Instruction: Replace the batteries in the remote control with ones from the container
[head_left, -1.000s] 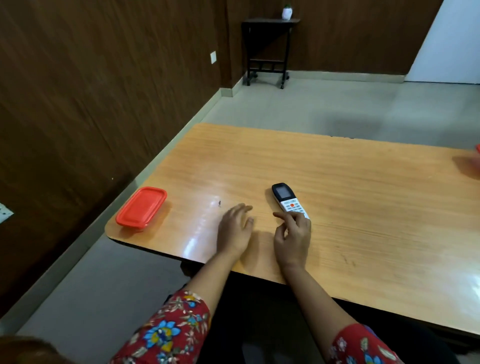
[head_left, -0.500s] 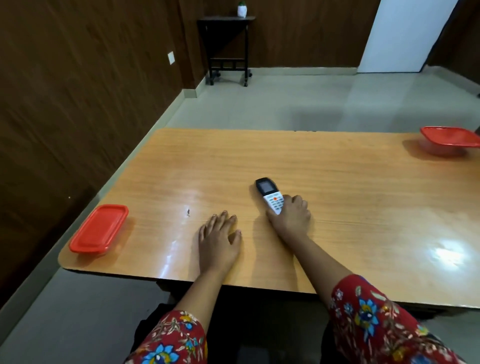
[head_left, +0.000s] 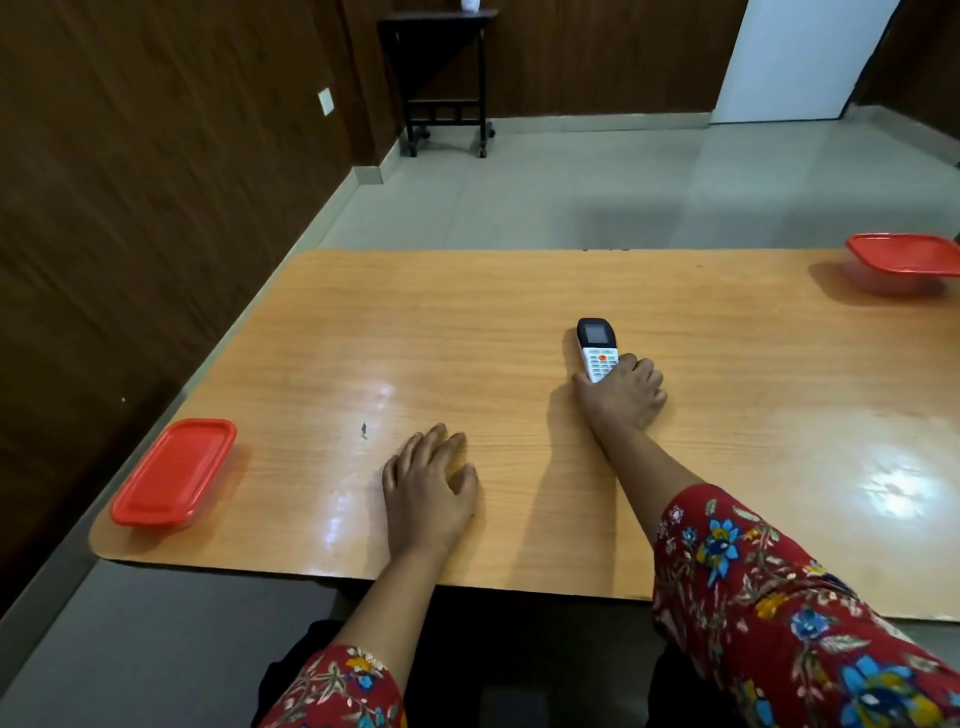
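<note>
Right grip (head_left: 621, 395) clasps the remote control (head_left: 597, 345) on the table (head_left: 467, 322).
Left grip (head_left: 428, 488) lies released, flat on the wood; red-lidded container (head_left: 174, 473) at left edge, second container (head_left: 904, 257) far right.

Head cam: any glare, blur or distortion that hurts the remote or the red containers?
Head view: glare patches on the glossy table, none on the remote, which reads sharp; a soft shadow lies left of the right hand; wide-angle bend bows the table edges; the far red container is cut by the right frame edge.
</note>
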